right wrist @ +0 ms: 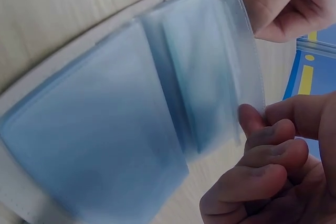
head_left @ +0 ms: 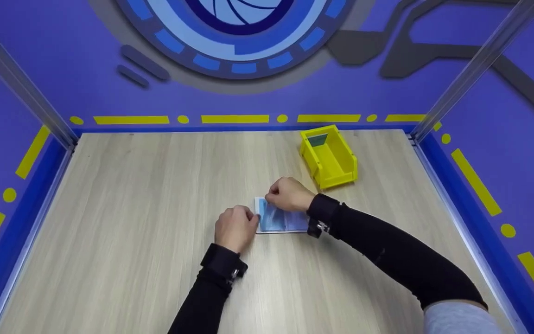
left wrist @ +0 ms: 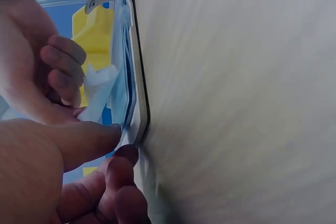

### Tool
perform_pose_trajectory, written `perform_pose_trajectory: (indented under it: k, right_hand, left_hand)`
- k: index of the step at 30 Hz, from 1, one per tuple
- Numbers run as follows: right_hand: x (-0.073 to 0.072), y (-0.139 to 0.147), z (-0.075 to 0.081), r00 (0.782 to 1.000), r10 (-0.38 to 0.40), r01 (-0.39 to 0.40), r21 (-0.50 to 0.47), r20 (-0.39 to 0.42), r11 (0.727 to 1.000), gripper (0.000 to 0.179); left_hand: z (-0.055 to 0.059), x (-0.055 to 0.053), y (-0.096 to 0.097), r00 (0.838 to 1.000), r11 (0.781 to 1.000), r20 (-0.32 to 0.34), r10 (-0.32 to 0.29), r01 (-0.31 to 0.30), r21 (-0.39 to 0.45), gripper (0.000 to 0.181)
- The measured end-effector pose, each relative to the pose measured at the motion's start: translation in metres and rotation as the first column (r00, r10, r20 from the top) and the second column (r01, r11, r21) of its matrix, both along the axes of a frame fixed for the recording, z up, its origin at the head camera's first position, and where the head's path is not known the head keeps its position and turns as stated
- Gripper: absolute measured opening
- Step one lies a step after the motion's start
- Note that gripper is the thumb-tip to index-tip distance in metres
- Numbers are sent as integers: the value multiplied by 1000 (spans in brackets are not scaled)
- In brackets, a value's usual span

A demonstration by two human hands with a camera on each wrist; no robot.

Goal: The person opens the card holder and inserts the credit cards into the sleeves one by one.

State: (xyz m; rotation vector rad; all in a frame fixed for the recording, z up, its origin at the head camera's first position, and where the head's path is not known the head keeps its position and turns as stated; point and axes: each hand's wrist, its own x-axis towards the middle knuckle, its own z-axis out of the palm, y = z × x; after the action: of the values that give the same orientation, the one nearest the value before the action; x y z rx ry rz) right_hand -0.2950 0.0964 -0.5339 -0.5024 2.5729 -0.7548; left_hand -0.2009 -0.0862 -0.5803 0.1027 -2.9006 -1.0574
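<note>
A small open card holder with pale covers and bluish clear plastic sleeves lies on the table before me. My left hand pinches its left edge, thumb above and fingertips beneath. Over its upper part, my right hand pinches the outer edge of a clear sleeve between thumb and index finger. That sleeve is raised and bent in the right wrist view; a paler slip or layer shows through it, of a kind I cannot tell. Another sleeve lies flatter beside it.
Behind my right hand stands a yellow bin, tilted slightly, with a dark greenish patch inside its far end. The wood-grain table is bounded by blue panels at the back and sides.
</note>
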Motion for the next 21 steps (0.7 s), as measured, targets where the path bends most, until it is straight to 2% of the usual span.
perform_pose_trajectory:
  k: [3,6,10,13,16,21]
  right_hand:
    - [1,-4,-3,1000,12,-12,16,2,1000,26]
    - [1,-6,-3,999,40,-39,27,-14,999,26]
    - [2,1,1,997,65,-64,5,-42,998,25]
    - [2,10,8,997,56,-57,-19,-47,998,26]
    - [0,19,17,999,23,-25,-37,-42,999,27]
    - [-1,36,29,999,-25,23,-58,-35,998,31]
  left_hand:
    - [4,0,-3,1000,1000,-1,-5,5,-9,24]
    - [12,1,-5,1000,1000,-21,-4,3,-16,22]
    - [25,3,-2,999,1000,-53,-7,6,-22,20]
    - [30,3,0,998,1000,-61,-16,14,-22,22]
    - [28,4,2,999,1000,-48,-20,20,-18,25]
    - [14,3,3,1000,999,-10,-27,26,-25,27]
